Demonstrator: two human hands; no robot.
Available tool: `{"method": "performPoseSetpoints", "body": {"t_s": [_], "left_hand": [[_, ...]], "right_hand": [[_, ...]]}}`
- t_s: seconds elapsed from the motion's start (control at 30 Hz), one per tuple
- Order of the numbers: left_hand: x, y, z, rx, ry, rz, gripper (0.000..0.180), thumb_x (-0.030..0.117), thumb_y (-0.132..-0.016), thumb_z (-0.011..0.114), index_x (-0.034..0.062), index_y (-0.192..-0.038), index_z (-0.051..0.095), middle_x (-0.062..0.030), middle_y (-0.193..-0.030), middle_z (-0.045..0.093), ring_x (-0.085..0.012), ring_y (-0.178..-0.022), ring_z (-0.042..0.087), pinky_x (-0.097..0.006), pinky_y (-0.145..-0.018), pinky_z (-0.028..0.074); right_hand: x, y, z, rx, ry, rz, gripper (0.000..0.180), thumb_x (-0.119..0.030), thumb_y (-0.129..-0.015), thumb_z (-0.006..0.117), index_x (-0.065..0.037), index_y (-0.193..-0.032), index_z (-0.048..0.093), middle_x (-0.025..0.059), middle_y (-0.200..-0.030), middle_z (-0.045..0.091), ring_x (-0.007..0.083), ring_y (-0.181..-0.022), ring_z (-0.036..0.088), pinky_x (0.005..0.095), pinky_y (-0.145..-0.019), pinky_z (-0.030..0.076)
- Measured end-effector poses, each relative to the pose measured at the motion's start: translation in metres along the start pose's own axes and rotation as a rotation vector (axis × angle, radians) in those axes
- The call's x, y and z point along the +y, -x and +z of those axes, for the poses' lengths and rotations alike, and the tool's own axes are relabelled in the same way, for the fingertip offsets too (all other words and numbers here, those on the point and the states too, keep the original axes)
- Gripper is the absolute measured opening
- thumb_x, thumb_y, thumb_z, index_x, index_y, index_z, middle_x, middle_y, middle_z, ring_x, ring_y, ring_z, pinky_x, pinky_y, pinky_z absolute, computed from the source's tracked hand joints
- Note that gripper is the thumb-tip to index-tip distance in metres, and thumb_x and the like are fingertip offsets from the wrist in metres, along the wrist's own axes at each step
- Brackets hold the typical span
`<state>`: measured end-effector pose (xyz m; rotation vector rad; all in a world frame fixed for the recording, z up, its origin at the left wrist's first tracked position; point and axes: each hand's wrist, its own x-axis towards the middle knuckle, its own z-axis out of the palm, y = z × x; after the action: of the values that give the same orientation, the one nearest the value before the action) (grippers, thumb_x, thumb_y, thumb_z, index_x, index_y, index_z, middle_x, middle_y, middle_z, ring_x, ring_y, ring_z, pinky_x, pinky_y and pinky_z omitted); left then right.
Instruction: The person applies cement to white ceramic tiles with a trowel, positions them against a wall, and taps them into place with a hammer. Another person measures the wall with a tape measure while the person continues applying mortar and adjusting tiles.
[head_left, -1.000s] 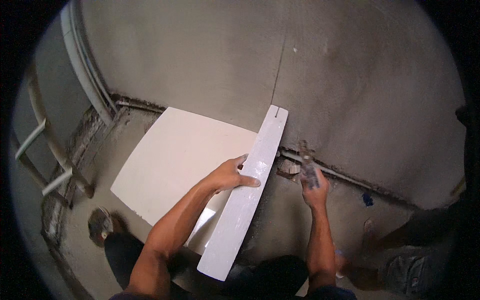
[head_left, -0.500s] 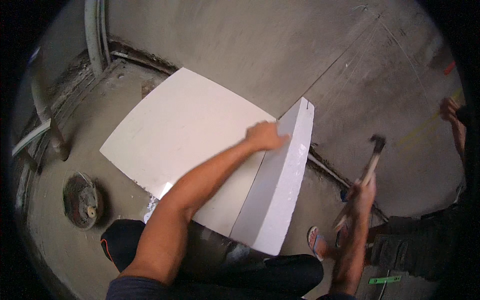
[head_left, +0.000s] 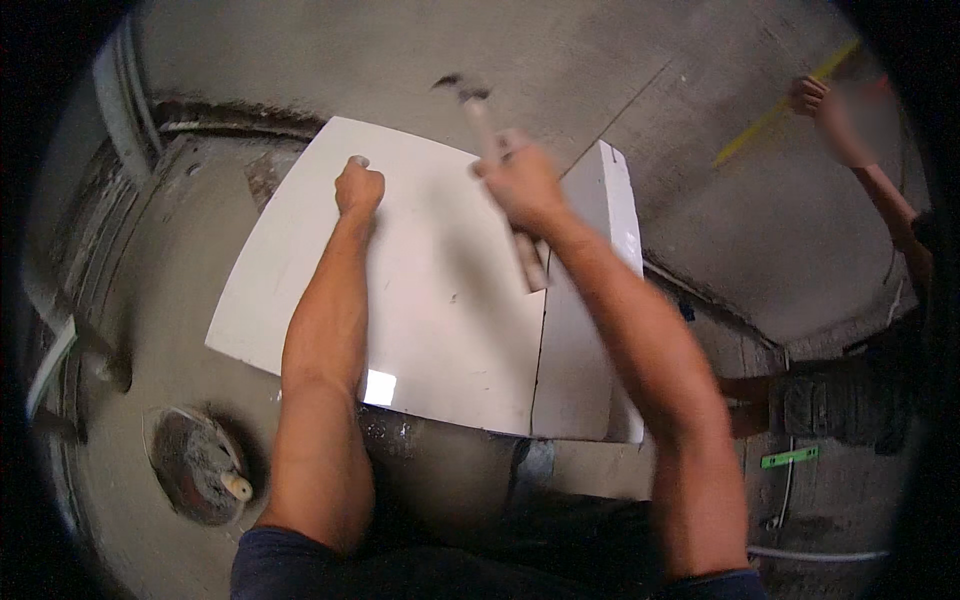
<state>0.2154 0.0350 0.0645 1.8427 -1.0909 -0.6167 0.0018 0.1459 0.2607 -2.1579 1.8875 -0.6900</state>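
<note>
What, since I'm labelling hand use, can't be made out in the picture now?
All in the head view:
Left hand: whether it holds anything; its curled fingers hide the palm.
Right hand: exact finger placement on the hammer; blurred.
Big tile: what lies beneath; the tile itself covers it.
Co-worker's arm: its upper end; the dark right rim cuts it off.
</note>
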Motion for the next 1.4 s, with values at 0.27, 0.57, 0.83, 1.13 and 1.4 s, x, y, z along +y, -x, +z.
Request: {"method": "performPoseSetpoints", "body": {"t_s": [0.27, 0.57, 0.83, 1.13, 1.4], "left_hand": [[-0.014, 0.026, 0.016, -0.152, -0.098, 0.176, 0.035, 0.008, -0.087, 0.062, 0.0029, -0.120, 0.073, -0.0246, -0.121, 0.073, -0.0428, -0.115, 0.070, -0.052, -0.100, 0.056], [-0.056, 0.020, 0.012, -0.135, -0.341, 0.346, 0.020, 0.009, -0.078, 0.065, -0.0025, -0.088, 0.078, -0.0281, -0.101, 0.075, -0.0429, -0.097, 0.072, -0.053, -0.090, 0.057], [-0.069, 0.032, 0.002, -0.068, -0.370, 0.364, 0.023, 0.008, -0.085, 0.062, -0.0022, -0.098, 0.078, -0.0253, -0.106, 0.070, -0.0410, -0.110, 0.066, -0.053, -0.093, 0.055], [-0.038, 0.051, -0.027, -0.154, -0.378, 0.232, 0.031, 0.010, -0.091, 0.064, 0.0110, -0.119, 0.077, -0.0146, -0.123, 0.070, -0.0332, -0.119, 0.065, -0.051, -0.101, 0.051], [-0.039, 0.053, -0.026, -0.119, -0.414, 0.211, 0.036, 0.013, -0.092, 0.064, 0.0118, -0.127, 0.073, -0.0160, -0.122, 0.069, -0.0338, -0.122, 0.063, -0.051, -0.102, 0.049]], "right_hand": [[0.015, 0.066, 0.142, -0.180, 0.120, 0.302, 0.049, -0.030, -0.091, 0.072, -0.001, -0.128, 0.059, 0.0266, -0.109, 0.074, 0.0441, -0.103, 0.073, 0.0524, -0.093, 0.058], [0.004, 0.100, 0.200, -0.108, 0.118, 0.399, 0.050, -0.031, -0.092, 0.069, 0.002, -0.128, 0.058, 0.0270, -0.109, 0.073, 0.0442, -0.105, 0.073, 0.0540, -0.093, 0.058], [-0.006, 0.099, 0.207, -0.087, 0.167, 0.392, 0.049, -0.030, -0.093, 0.070, 0.001, -0.128, 0.058, 0.0266, -0.113, 0.071, 0.0443, -0.106, 0.072, 0.0542, -0.092, 0.058], [-0.006, 0.089, 0.207, -0.119, 0.143, 0.424, 0.054, -0.032, -0.093, 0.072, 0.000, -0.133, 0.057, 0.0256, -0.124, 0.064, 0.0439, -0.114, 0.069, 0.0529, -0.096, 0.058], [0.000, 0.087, 0.199, -0.201, 0.167, 0.360, 0.054, -0.034, -0.093, 0.071, -0.001, -0.134, 0.058, 0.0264, -0.128, 0.061, 0.0451, -0.114, 0.068, 0.0531, -0.097, 0.057]]}}
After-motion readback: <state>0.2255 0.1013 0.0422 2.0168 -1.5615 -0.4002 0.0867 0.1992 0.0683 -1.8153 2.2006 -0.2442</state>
